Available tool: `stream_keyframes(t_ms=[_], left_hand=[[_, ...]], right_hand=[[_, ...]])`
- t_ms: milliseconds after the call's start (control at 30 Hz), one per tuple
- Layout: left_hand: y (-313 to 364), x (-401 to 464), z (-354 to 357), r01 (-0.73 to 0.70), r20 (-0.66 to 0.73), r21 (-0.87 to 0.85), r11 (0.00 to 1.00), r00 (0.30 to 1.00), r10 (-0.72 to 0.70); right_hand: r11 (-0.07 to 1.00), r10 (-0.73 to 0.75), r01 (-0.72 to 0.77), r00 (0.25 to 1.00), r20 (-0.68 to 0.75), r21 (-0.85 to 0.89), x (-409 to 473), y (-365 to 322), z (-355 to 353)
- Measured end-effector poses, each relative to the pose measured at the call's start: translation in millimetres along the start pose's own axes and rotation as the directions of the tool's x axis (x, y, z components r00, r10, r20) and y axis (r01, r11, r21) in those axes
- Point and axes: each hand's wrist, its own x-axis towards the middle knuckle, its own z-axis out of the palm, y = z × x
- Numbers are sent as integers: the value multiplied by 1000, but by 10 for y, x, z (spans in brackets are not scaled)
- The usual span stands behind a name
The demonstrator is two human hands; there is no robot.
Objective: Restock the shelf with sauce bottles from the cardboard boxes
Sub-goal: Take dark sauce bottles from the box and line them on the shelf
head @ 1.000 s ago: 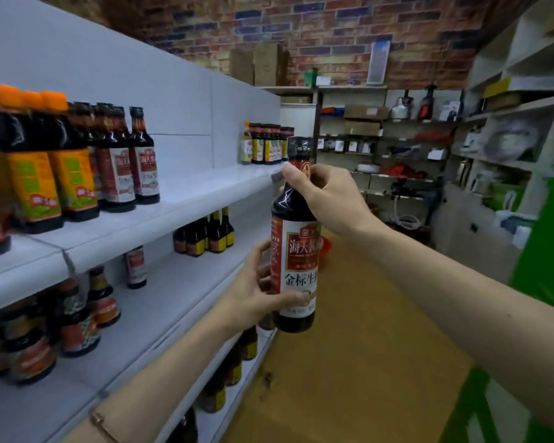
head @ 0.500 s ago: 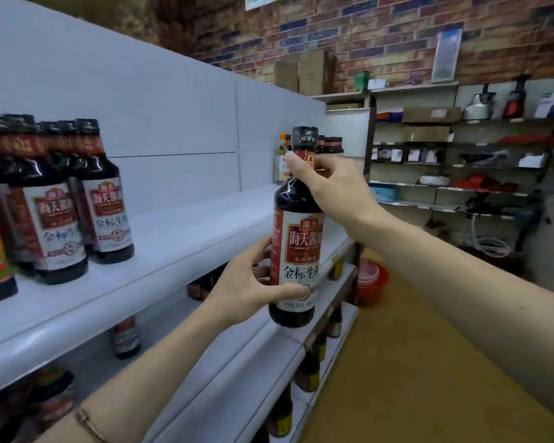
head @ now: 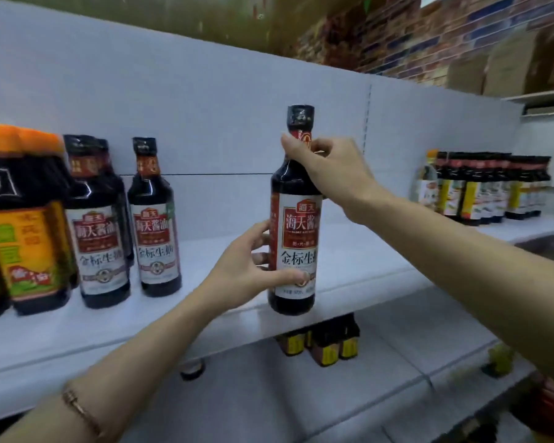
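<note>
I'm seeing shelved bottles point(head: 155, 219) standing well left of my hands. My left hand point(head: 247, 270) is wrapping the lower label of the bottle point(head: 296, 219), thumb across the front. My right hand point(head: 330, 167) is pinching its neck just under the cap. Both are grasping it. The bottle is hanging upright between my hands, over the front edge of the shelf point(head: 365, 270), cap up, long axis vertical, label facing me. I can't tell if the base is touching. It's looking like full glass: heavy, rigid, slick, breakable. I'm judging body plus neck the right hold.
</note>
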Motion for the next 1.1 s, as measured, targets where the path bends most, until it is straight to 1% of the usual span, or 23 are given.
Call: stream_keyframes(t_ms=[100,200,300,400,567,667,767,833,900,967,1033,1100], left_hand=[[-111,139,-197,31,-60,42,999,998,-29],[-234,251,-394,94,-89,78,992,992,-87],[-395,345,-566,137,-143,114,984,982,-120],[-540,371,-657,228,-226,141,963,955,-193],[-630,502,-678,330,-301,219,918,918,-258],[-752,694,-670,416,-410,265,870,865,-289],[-890,936,-640,515,-521,315,797,796,-308],[-941,1096,-647,576,-578,306,758,745,-333],[-1004,1233,-680,611,-602,305,731,718,-349],[-1060,1326,-718,643,-638,284,711,680,-361],[-1108,1377,-747,663,-676,226,714,634,-375],[-1145,1410,-753,671,-703,194,716,604,-375]], right_hand=[[998,-45,42,998,48,53,267,143,237],[995,-45,35,994,104,91,518,270,494],[986,-78,56,987,141,159,732,437,783],[983,-93,58,976,197,173,866,556,1046],[975,-150,97,952,266,201,1089,786,1415],[963,-210,148,938,278,227,1218,899,1535],[952,-213,141,943,257,270,1362,1088,1653],[955,-214,143,940,266,260,1484,1204,1733],[959,-209,126,918,338,252,1622,1280,1759],[962,-195,81,873,447,261,1764,1351,1754],[957,-176,10,814,554,289,1885,1432,1750],[940,-155,-83,762,628,332,1975,1497,1765]])
